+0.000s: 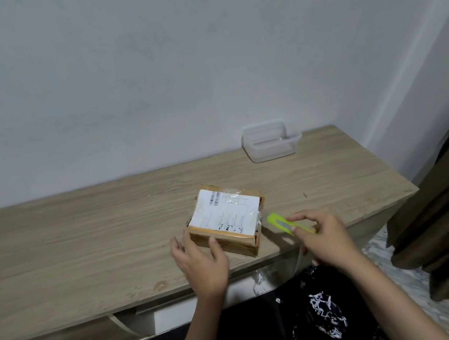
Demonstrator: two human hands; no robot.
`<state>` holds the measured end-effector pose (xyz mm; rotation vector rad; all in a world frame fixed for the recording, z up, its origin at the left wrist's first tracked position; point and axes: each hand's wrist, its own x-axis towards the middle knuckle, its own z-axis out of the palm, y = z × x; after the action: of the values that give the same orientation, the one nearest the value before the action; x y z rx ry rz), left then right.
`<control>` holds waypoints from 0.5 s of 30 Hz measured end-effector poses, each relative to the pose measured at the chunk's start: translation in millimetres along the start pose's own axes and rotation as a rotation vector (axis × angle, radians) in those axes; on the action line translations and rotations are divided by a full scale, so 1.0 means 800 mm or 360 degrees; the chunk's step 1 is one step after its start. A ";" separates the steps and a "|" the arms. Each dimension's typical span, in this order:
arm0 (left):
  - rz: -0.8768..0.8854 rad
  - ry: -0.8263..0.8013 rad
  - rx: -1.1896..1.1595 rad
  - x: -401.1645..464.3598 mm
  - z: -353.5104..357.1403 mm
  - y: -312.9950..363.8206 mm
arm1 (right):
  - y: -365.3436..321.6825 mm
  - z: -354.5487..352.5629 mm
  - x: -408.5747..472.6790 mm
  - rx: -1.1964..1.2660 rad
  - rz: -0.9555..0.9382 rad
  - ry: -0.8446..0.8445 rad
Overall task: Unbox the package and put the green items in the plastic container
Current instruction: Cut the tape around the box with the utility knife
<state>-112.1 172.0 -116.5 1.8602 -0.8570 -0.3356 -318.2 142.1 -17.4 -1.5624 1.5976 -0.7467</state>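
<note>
A small cardboard package (225,220) with a white shipping label and clear tape lies near the front edge of the wooden table (86,241). My left hand (200,262) rests against the package's near left corner, fingers spread. My right hand (323,237) is just right of the package and grips a lime-green utility knife (280,223), whose tip points toward the box's right side. An empty clear plastic container (270,140) stands at the back of the table by the wall.
A white wall runs behind the table. A dark brown curtain (446,214) hangs at the right. My lap in dark patterned cloth (318,313) is below the table's front edge, beside a white drawer front (173,317).
</note>
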 end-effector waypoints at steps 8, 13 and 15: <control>0.0204 -0.0415 0.0349 -0.040 0.049 0.020 | -0.011 0.014 0.016 0.0342 0.0121 -0.0041; 0.0402 -0.0596 0.0190 0.001 0.031 -0.018 | -0.013 0.013 0.028 0.0450 0.0084 -0.0092; 0.0476 -0.0677 0.0090 0.023 0.007 -0.031 | -0.015 0.014 0.036 0.0486 0.0072 -0.0106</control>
<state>-92.6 161.0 -138.2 1.7033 -1.4276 -0.5317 -301.2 113.7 -16.6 -1.3125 1.3922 -0.8600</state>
